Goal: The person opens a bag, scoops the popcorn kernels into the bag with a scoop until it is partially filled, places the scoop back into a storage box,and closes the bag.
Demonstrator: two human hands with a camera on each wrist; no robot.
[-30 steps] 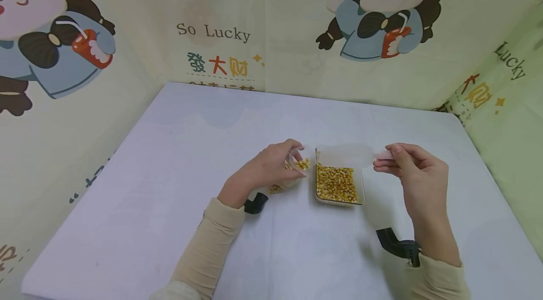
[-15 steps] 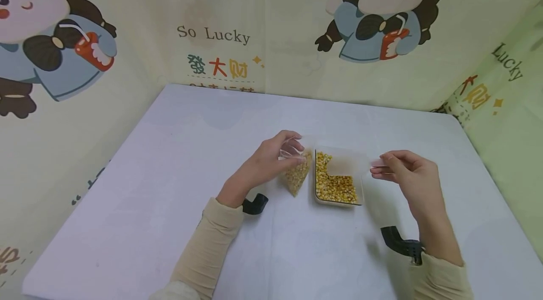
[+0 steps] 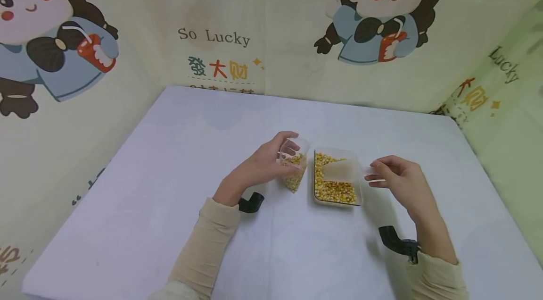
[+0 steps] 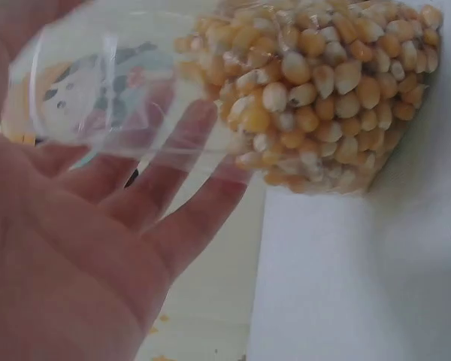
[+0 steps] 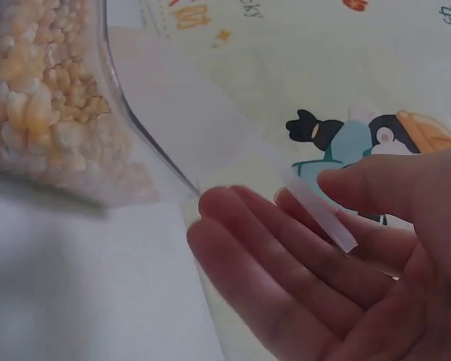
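My left hand [image 3: 264,164] holds open the mouth of a clear plastic bag [image 3: 293,181], thumb and fingers spread round its rim. Corn kernels [image 4: 323,90] fill the bag's lower part, close in the left wrist view. Just right of it stands a clear rectangular box [image 3: 335,204] with yellow corn kernels [image 3: 339,193] inside. My right hand [image 3: 400,182], at the box's right side, pinches the thin white handle [image 5: 323,214] of a translucent scoop [image 3: 339,171] between thumb and fingers. The scoop's flat, wide blade overlaps the kernels in the head view; no kernels show on it.
A white tabletop [image 3: 169,187] surrounds bag and box. Behind it and at both sides hangs a pale printed curtain [image 3: 288,31]. Black wrist mounts [image 3: 399,245] sit on both forearms near the table surface.
My right hand has moved left and nearer, bringing the scoop from the box's back edge to over the kernels. The bag, tilted earlier, now hangs more upright beside the box.
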